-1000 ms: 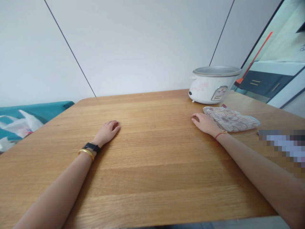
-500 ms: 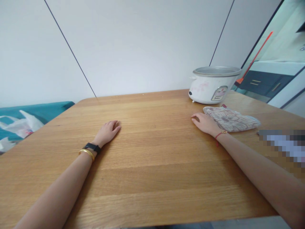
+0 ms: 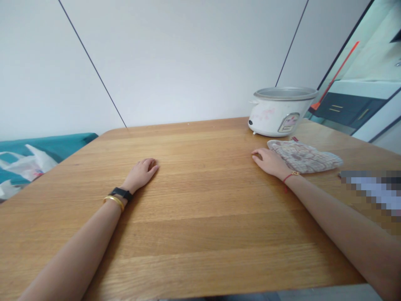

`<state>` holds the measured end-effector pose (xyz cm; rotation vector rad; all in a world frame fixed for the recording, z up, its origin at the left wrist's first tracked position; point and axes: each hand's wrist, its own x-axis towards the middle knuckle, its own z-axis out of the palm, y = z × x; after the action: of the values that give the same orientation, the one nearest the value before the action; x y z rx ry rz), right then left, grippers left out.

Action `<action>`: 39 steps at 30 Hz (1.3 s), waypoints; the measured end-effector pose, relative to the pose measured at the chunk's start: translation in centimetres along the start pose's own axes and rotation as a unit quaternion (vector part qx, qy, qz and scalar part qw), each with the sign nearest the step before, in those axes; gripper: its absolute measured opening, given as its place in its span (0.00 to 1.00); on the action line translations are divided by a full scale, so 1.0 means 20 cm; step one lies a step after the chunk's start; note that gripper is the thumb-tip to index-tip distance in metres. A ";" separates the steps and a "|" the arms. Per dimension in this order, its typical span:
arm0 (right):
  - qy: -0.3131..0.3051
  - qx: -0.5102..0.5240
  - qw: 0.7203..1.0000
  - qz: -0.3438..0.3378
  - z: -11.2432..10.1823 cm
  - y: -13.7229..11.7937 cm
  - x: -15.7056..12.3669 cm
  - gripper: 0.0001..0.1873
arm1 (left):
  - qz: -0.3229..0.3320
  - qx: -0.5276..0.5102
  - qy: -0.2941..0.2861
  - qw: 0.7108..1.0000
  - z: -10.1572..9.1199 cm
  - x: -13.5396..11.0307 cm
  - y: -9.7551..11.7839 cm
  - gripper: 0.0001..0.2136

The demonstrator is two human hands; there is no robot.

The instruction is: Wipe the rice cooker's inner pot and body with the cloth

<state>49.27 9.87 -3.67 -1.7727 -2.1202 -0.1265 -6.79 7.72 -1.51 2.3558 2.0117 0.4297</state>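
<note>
My left hand (image 3: 140, 173) lies flat on the wooden table (image 3: 200, 217), palm down, fingers stretched out and holding nothing. Its wrist wears a black band and a gold bangle. My right hand (image 3: 270, 162) also rests flat on the table, fingers open, with a red string at the wrist. It lies just left of a folded patterned cloth (image 3: 305, 156), touching or almost touching its edge. Behind the cloth a white rice cooker (image 3: 280, 110) with a metal inner pot stands without a lid near the table's far right corner.
A white wall runs behind the table. On the left a teal seat (image 3: 46, 144) holds white plastic bags (image 3: 23, 167). A blurred-out item (image 3: 372, 190) lies at the table's right edge. A doorway with dark drawers (image 3: 347, 110) opens at the right.
</note>
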 end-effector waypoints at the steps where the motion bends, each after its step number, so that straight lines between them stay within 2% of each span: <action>1: 0.002 0.001 1.000 0.000 0.00 0.00 0.00 0.18 | 0.001 0.000 0.001 1.000 0.00 0.00 0.00 0.33; 13: 0.005 0.005 1.000 0.004 -0.01 0.00 0.00 0.17 | 0.010 -0.002 0.003 1.000 0.02 0.01 -0.03 0.33; 25: 0.008 -0.001 1.000 0.007 0.01 0.00 0.00 0.19 | -0.002 0.006 -0.007 1.000 0.00 0.00 0.00 0.36; 39: 0.005 0.010 1.000 -0.004 0.00 0.01 0.00 0.18 | 0.006 0.001 -0.010 1.000 -0.01 0.00 0.00 0.34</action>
<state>49.47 9.90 -3.77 -1.7481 -2.1151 -0.1163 -6.85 7.68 -1.43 2.3656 1.9907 0.4035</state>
